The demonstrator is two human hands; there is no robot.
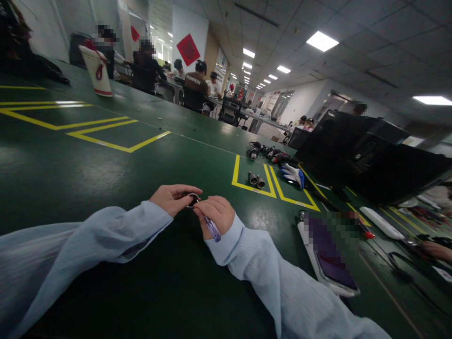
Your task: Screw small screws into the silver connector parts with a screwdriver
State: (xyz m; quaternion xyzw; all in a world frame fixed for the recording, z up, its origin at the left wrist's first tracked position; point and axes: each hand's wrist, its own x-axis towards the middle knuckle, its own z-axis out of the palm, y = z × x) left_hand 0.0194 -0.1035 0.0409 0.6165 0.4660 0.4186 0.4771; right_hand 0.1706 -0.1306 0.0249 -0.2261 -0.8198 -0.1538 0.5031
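My left hand [172,198] is closed around a small dark ring-shaped part [192,199] with a shiny rim, held just above the green table. My right hand [217,213] grips a screwdriver with a clear purple handle [213,230], which sticks out below the palm toward me. The tool's front end meets the ring-shaped part between both hands; its tip is hidden by fingers. Farther right, two short grey metal cylinders [256,180] stand close together inside a yellow-taped box.
Beyond the cylinders lie a bundle of dark cabled parts [263,151] and a blue-and-white glove [293,175]. A phone [334,259] rests at right near my forearm. Red-handled pliers [368,233] and a white bar [383,222] lie past it. A paper cup [97,70] stands far left.
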